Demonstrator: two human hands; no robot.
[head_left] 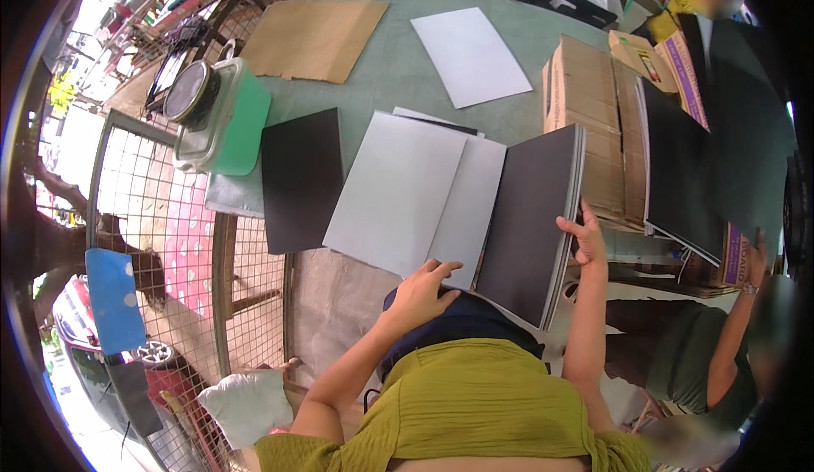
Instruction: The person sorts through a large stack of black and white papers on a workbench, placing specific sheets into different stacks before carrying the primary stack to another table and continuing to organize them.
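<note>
My right hand [585,236] grips the right edge of a stack of black boards [531,217], which stands tilted up with pale layers showing along its edge. Just left of it, large white sheets [398,188] lie overlapping at the table's near edge, with a dark strip showing under their far side. My left hand [426,292] is at the near edge of these sheets, its fingers apart and slightly bent, with nothing visible held in it. Beside the sheets on the left lies a single black board [303,180]. Farther back rests a separate white sheet [471,56].
The green table [373,82] also bears a brown cardboard sheet [315,39], a green plastic container [242,120] and a round-lidded jar [188,92]. Cardboard boxes [585,90] stand at right, where a co-worker's hand [755,260] touches black boards [678,158]. Wire mesh [186,243] is at left.
</note>
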